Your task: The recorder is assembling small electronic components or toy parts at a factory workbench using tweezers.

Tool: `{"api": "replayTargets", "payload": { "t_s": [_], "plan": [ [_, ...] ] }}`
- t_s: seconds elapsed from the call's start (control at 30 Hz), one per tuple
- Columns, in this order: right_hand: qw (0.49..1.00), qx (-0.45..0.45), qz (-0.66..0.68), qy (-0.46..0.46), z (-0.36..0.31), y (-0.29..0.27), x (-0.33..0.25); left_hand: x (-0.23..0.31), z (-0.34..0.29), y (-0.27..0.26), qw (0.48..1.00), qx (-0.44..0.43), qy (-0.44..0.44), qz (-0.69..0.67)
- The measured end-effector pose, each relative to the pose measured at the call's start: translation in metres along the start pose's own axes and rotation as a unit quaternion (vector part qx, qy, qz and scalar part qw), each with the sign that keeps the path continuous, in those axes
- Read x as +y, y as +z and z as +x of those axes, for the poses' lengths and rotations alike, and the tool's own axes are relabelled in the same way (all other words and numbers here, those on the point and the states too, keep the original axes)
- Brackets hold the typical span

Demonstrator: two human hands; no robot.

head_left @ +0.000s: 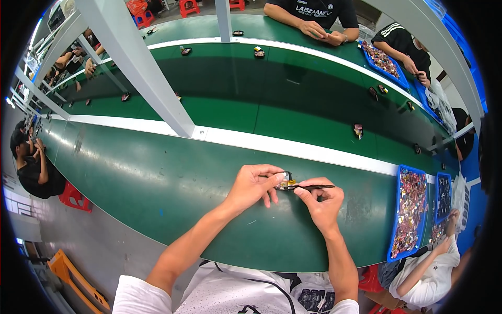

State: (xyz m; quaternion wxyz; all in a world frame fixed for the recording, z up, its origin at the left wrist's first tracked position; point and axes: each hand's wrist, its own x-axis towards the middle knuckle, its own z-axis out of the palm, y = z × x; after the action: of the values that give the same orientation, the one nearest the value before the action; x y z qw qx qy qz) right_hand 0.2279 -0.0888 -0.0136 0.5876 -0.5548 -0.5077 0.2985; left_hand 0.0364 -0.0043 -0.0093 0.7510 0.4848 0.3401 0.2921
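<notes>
Grip: left hand (254, 184) is pinching a small yellow part (286, 183); right hand (322, 201) is grasping black tweezers (309, 187).
Progress: tweezers are touching the part near the green bench's (157, 183) near edge; work unfinished.

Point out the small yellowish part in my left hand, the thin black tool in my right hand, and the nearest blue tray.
Small yellowish part (286, 183): head view, its middle.
Thin black tool (314, 187): head view, mid-shaft.
Blue plastic tray (392, 220): head view, left rim.

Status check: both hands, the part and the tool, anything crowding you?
Left hand pinching small yellowish part over green bench. Right hand holding thin black tool, tip at the part. Blue tray off right, apart.
</notes>
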Motion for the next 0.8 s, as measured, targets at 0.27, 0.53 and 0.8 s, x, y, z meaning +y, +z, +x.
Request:
{"api": "replayTargets", "payload": {
  "t_s": [0.27,0.53,0.8],
  "plan": [
    [0.997,0.017,-0.063,-0.053,0.0003,0.0026,-0.0053,-0.0020,0.0020,-0.0035,1.000,0.021,0.014,0.008],
    [0.996,0.003,-0.061,-0.071,0.0001,0.0042,-0.0081,-0.0029,0.0016,-0.0027,1.000,0.008,0.008,0.010],
    [0.995,-0.010,-0.067,-0.075,0.0007,0.0054,-0.0062,-0.0020,0.0017,-0.0033,1.000,-0.003,0.006,0.010]
  ]
}}
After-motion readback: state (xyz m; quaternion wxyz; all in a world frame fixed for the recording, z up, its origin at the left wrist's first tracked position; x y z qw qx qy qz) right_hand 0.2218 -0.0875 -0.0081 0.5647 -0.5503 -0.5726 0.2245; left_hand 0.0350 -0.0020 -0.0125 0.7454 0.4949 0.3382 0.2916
